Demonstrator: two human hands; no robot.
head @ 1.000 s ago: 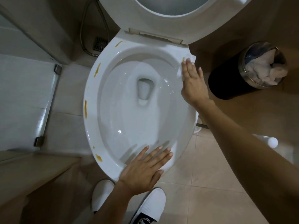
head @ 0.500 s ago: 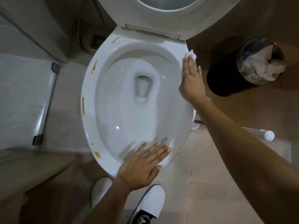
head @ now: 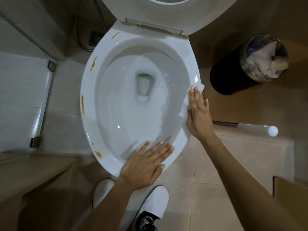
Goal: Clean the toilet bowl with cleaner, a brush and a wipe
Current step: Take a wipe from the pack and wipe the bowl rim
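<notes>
The white toilet bowl (head: 106, 77) stands with its seat and lid raised. Yellow-brown smears (head: 93, 63) mark its left rim, and a small one shows just ahead of my right fingertips. My right hand (head: 199, 114) lies flat with straight fingers on a white wipe (head: 183, 110), pressing it onto the right rim. My left hand (head: 146, 165) rests flat with spread fingers on the near front rim and holds nothing. A white brush handle (head: 256, 129) lies on the floor to the right.
A black bin (head: 233, 77) with crumpled paper stands right of the bowl. A metal hose (head: 78, 30) and a floor drain (head: 95, 39) are at the back left. A glass panel (head: 21, 100) is on the left. My white shoes (head: 155, 207) stand below the bowl.
My right hand has slid the wipe along the right rim from near the hinge towards me. My left hand has stayed on the front rim.
</notes>
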